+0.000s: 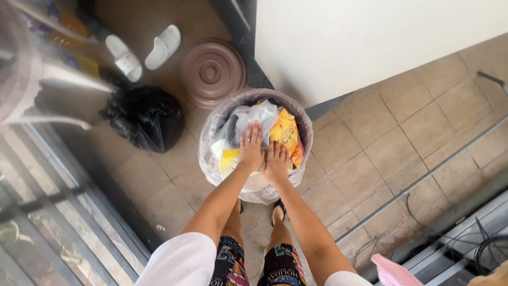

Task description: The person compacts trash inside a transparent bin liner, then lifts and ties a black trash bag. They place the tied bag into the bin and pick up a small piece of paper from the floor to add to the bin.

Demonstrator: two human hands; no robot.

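While I stand on the tiled floor point(402, 127), the bin point(306, 127), lined with a clear bag and packed with rubbish, sits just ahead of my feet. Beside it lie a black sack point(144, 116) and a round brown lid point(212, 71). My left hand point(251, 149) and right hand point(276, 159) lie flat, fingers extended, pressing on the rubbish, gripping nothing. A yellow wrapper point(286, 131) touches my right fingertips.

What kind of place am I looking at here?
Probably a tiled porch or entryway of a home. The floor tiles, a pair of white slippers by the doorway and a lined trash bin, where both hands press down the rubbish, suggest it.
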